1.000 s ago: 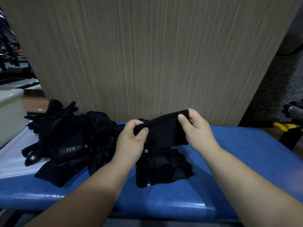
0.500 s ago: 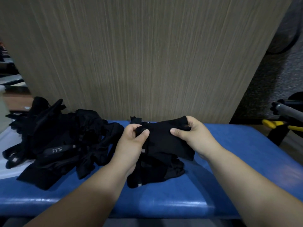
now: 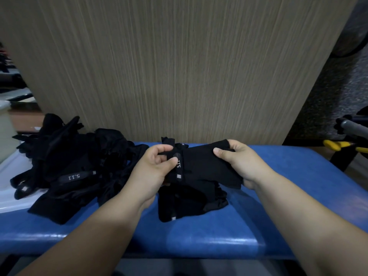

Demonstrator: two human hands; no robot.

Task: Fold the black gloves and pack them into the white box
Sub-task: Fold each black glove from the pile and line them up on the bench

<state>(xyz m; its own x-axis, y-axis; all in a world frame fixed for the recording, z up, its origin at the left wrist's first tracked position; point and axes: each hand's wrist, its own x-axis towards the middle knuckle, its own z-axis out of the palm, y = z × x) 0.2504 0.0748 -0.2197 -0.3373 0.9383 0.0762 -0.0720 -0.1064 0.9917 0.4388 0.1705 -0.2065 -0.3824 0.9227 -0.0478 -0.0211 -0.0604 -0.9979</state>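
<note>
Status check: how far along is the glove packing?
Done: a small folded stack lies on the blue bench. In hand: left hand and right hand grip one glove above it. Left: the loose pile beside it is unfolded; the white box is barely in view, contents hidden.

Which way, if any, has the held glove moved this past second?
Yes. The held glove has sunk: its top edge sits nearer the back edge of the blue bench.
</note>
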